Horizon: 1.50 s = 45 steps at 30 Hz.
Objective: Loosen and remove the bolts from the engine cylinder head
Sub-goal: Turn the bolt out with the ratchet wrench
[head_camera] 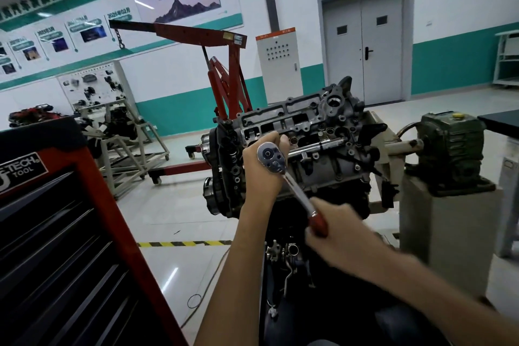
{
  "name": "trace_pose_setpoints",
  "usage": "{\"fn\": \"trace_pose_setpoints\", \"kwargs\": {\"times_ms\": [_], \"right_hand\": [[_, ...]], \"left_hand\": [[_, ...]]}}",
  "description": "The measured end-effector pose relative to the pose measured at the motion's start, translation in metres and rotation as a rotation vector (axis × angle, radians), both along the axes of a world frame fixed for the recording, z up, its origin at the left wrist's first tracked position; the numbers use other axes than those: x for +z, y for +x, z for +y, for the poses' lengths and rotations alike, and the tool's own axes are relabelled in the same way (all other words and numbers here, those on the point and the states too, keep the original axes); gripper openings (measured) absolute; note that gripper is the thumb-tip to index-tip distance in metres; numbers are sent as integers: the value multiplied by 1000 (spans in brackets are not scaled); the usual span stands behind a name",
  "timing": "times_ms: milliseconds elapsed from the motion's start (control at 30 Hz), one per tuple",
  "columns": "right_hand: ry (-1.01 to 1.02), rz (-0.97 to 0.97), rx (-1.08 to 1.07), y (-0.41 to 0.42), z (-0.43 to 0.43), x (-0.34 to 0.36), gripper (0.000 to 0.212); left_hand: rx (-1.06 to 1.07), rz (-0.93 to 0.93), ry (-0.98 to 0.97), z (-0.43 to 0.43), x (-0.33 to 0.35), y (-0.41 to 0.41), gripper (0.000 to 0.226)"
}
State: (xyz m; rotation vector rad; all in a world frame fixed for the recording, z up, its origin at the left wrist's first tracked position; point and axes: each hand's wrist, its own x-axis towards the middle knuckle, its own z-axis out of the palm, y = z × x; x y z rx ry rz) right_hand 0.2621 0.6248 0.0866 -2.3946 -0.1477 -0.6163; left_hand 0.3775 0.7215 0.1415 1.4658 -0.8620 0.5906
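The grey engine cylinder head [306, 132] sits on a stand at the centre of the head view, its top face tilted toward me. A chrome ratchet wrench [271, 158] with a red handle is set on the head's near left part. My left hand [259, 166] is curled around the ratchet's head from behind and steadies it. Lower right, my right hand [334, 229] grips the red handle and looks blurred. The socket and the bolt beneath the ratchet are hidden. A second chrome bar [320, 146] lies across the cylinder head.
A red and black tool cabinet [64, 233] stands close at my left. A red engine hoist [224, 78] is behind the engine. A green gearbox [449, 149] on a grey pedestal holds the stand at right. Yellow-black tape [182, 243] marks the floor.
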Motion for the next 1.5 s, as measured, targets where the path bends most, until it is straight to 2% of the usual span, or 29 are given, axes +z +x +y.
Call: {"fn": "trace_pose_setpoints", "kwargs": {"times_ms": [67, 133, 167, 233, 300, 367, 433, 500, 567, 633, 700, 767, 833, 900, 1000, 1100, 1167, 1233, 1300, 1367, 1500], "right_hand": [[274, -19, 108, 3, 33, -19, 30], [362, 2, 157, 3, 43, -22, 34], [301, 15, 164, 2, 34, -17, 31], [40, 48, 161, 2, 0, 4, 21], [-335, 76, 151, 5, -43, 40, 17], [-680, -10, 71, 8, -76, 85, 15], [-818, -196, -26, 8, -92, 118, 11], [-841, -240, -102, 8, -92, 125, 14], [-761, -156, -142, 5, -80, 101, 14], [-577, -49, -126, 1, -56, 58, 23], [-213, 88, -29, -4, -16, 20, 23], [172, 96, 114, -5, 25, -7, 25], [373, 90, 203, -4, 49, -17, 26], [357, 106, 208, -3, 42, -14, 26], [-52, 112, 77, -5, -8, 13, 24], [-435, 13, 2, -4, -55, 65, 25], [-622, -120, -106, -1, -71, 96, 15], [-688, -193, -197, 2, -73, 103, 14], [-620, -171, -228, 0, -60, 79, 15], [-445, -120, -234, -3, -33, 43, 16], [233, 50, 86, 1, 36, -6, 32]], "left_hand": [[-26, -16, -16, -2, 1, -2, 45], [-45, -8, -38, -1, -1, -1, 45], [-47, 10, -41, 2, -2, 1, 45], [-15, 13, -2, 8, -2, 6, 47], [15, -26, 67, 11, 2, 7, 44], [2, -55, 112, 10, 6, 4, 40], [-21, -60, 137, 6, 11, 2, 36], [-31, -56, 122, 4, 10, 2, 37], [-12, -34, 67, 3, 6, 3, 41], [-14, -7, -11, 3, 1, 3, 41], [-7, -16, -17, 2, 0, 1, 42], [-18, -24, -8, 0, 2, -1, 46], [-33, -34, -7, 1, 2, -2, 48], [-40, -26, 4, 3, 2, 0, 49], [-26, -20, 42, 9, 4, 5, 51], [5, -39, 96, 10, 11, 6, 53], [36, -60, 132, 9, 13, 5, 52], [30, -49, 116, 9, 10, 3, 48], [14, -6, 32, 10, 3, 2, 45], [11, 20, -30, 10, 0, 1, 47], [-19, -18, -18, 6, 3, -4, 49]]}}
